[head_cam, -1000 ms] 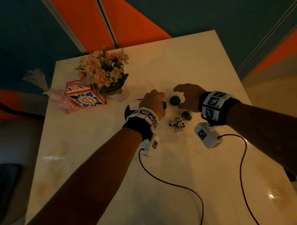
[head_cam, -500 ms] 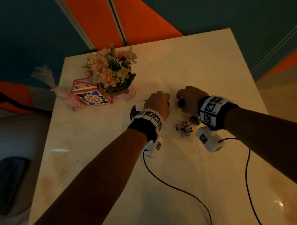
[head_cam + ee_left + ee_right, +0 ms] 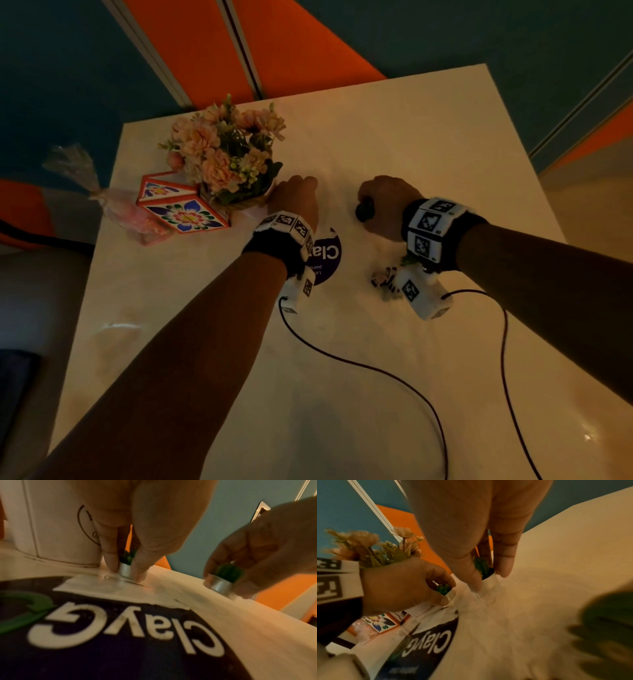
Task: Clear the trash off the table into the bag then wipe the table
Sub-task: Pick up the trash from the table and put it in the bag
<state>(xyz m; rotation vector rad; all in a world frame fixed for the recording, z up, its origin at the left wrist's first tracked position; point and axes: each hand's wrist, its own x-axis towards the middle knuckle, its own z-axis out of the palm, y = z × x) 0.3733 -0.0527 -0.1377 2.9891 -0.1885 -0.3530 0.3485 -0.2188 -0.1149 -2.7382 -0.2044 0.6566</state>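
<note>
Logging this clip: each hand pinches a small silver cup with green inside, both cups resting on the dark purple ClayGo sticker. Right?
Not quite. The left hand and right hand each pinch a small silver cup, but both cups sit on the bare table, beyond the ClayGo sticker. The left wrist view shows it.

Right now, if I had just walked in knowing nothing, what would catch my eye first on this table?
Probably the two hands at the table's middle: the left hand pinches a tiny green plant in a silver metal cup, and the right hand pinches a second tiny green plant in a silver cup. Behind the left hand stands a bouquet of pink artificial flowers, with a round dark purple sticker with white lettering under that wrist.
</note>
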